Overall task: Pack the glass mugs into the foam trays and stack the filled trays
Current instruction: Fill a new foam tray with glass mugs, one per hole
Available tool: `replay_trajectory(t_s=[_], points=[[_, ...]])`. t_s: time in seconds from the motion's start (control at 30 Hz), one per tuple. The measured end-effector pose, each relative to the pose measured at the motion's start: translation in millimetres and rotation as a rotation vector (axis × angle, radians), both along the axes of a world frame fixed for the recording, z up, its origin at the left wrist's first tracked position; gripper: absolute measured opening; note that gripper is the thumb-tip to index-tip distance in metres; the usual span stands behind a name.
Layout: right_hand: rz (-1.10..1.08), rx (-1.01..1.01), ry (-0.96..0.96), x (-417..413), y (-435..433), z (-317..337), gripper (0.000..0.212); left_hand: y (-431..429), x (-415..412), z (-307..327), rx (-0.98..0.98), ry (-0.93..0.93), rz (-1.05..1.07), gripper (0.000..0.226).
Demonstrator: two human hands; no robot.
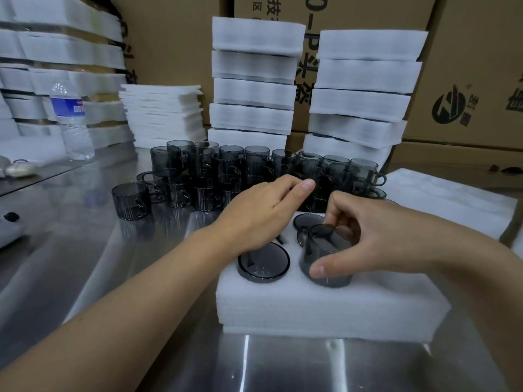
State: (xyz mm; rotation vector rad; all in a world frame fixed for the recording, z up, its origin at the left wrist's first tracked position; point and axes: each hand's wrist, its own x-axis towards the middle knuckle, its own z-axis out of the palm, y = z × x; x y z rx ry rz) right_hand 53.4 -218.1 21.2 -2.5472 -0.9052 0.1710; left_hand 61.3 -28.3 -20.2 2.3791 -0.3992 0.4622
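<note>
1. Right hand (382,239): in from the right edge on a bare forearm, wrist dipped slightly. Clamped on a grey glass mug (325,258), thumb flat against the near wall, fingers curled over the far rim.
2. Held mug: roughly upright, base sunk in the near-right pocket of the foam tray (325,306), upper wall standing well proud of the foam.
3. Left hand (266,210): in from the lower left, bare forearm stretched across the tabletop (85,250), palm down over the tray's far-left corner. Thumb pointing right, fingers curled under and hidden; impossible to tell whether closed on anything.
4. Seated mug (263,263): deep in the near-left pocket, rim just above the foam, right beside the left wrist.
5. Far mug (307,220): in a far pocket, only part of the rim visible between the two hands.
6. Loose mugs (240,171): crowded on the tabletop just behind the tray, some two high.
7. Further back: stacks of foam trays (252,89), a pile of flat foam sheets (162,114), a water bottle (72,120) at left, cardboard boxes (467,66) along the wall.
</note>
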Motion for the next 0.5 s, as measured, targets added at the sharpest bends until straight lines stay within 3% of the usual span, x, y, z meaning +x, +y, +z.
replay_trajectory(t_s=[0.23, 0.3, 0.4, 0.5], points=[[0.005, -0.148, -0.03, -1.9, 0.7, -3.4, 0.074, 0.5, 1.8, -1.7, 0.025, 0.073, 0.037, 0.059], [0.023, -0.144, -0.004, 1.5, -0.8, -4.4, 0.075, 1.2, 3.1, -2.1, 0.055, 0.112, 0.027, 0.065], [0.065, -0.015, 0.069, 10.8, -3.7, -6.4, 0.074, 2.3, 3.1, -0.9, 0.057, 0.184, 0.0, 0.078], [0.05, 0.181, 0.072, 23.4, -6.9, -9.8, 0.074, 7.6, 3.7, 2.5, -0.006, 0.295, -0.075, 0.073]])
